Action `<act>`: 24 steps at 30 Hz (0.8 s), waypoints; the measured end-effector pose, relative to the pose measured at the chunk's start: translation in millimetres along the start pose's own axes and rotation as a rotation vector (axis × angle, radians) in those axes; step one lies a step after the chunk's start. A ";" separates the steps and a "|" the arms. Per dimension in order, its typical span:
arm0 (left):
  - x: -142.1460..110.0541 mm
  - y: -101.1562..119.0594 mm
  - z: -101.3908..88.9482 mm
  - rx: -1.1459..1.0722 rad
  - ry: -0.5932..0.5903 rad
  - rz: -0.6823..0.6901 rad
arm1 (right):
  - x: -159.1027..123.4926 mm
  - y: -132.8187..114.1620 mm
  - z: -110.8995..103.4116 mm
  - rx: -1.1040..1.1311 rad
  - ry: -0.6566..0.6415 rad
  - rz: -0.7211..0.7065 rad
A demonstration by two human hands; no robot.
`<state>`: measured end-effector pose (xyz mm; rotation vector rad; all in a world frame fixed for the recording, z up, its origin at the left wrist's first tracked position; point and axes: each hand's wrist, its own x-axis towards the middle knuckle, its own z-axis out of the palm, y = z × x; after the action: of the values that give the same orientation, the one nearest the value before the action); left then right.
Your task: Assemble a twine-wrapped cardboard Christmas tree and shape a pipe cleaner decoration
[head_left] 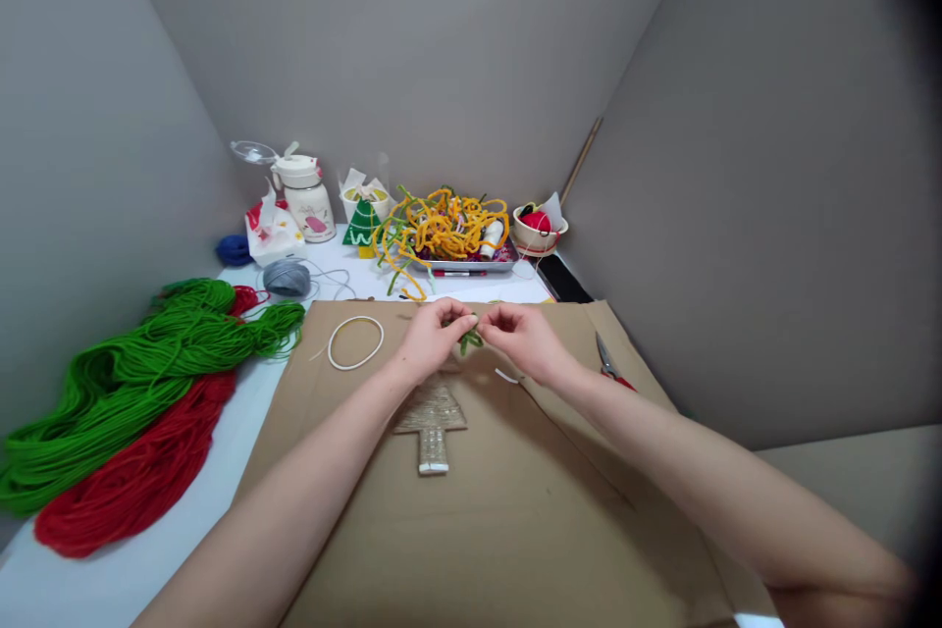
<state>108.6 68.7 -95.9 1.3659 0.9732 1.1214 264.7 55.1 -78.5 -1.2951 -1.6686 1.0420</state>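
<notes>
My left hand (434,339) and my right hand (524,339) meet over the brown cardboard sheet (478,510), both pinching a small green pipe cleaner piece (469,341) between their fingertips. Just below my left wrist lies a twine-wrapped tree shape (432,420), flat on the cardboard. A white ring (355,342) rests on the cardboard to the left of my left hand. Red-handled scissors (609,363) lie to the right of my right hand.
Green yarn (139,373) and red yarn (139,476) lie in heaps at the left. A grey thread spool (287,278), a white jar (307,201), a small green felt tree (362,224), a tray of orange pipe cleaners (445,231) and a bowl (537,228) stand at the back.
</notes>
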 end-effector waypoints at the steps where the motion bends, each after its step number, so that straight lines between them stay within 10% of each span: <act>1: -0.7 1.5 0.3 -0.056 -0.006 -0.038 | -0.9 0.3 -0.4 -0.096 0.010 -0.080; 8: -5.0 8.6 -4.0 -0.441 -0.128 -0.405 | -6.9 0.3 -11.1 -0.694 -0.004 -0.696; 14: -5.0 3.2 -4.6 -0.661 -0.247 -0.631 | -0.8 -1.1 -31.8 -0.932 -0.294 -0.994; 24: -4.1 5.1 0.0 -0.349 -0.091 -0.212 | 0.8 -2.1 -21.0 0.048 -0.145 -0.029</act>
<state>107.5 64.3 -91.3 0.9986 0.7917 1.0039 283.0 58.6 -68.7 -1.1856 -1.7537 1.1755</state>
